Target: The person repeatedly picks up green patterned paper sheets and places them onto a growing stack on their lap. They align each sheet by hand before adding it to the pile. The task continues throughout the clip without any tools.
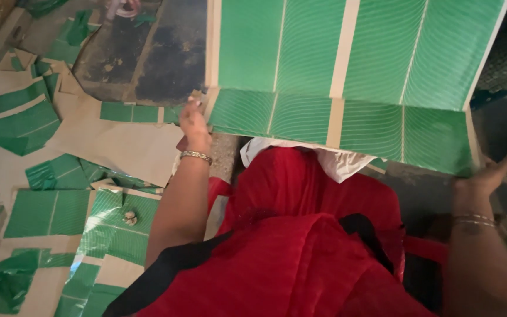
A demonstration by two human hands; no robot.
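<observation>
A large green glossy sheet (347, 70) with thin white curved lines and tan strips lies in front of me, its near part folded along a crease. My left hand (195, 124) grips the sheet's near left corner; a beaded bracelet sits on that wrist. My right hand (488, 176) holds the sheet's near right corner with fingers spread under the edge, bangles on the wrist. Red cloth with black trim (300, 235) covers my lap below the sheet, with a bit of white fabric (335, 161) at its top.
Several green-and-tan sheet offcuts (48, 211) are scattered over the floor at left. A dark worn slab (148, 47) lies beyond my left hand. A small crumpled ball (129, 218) rests on one green piece. Dark surface at far right.
</observation>
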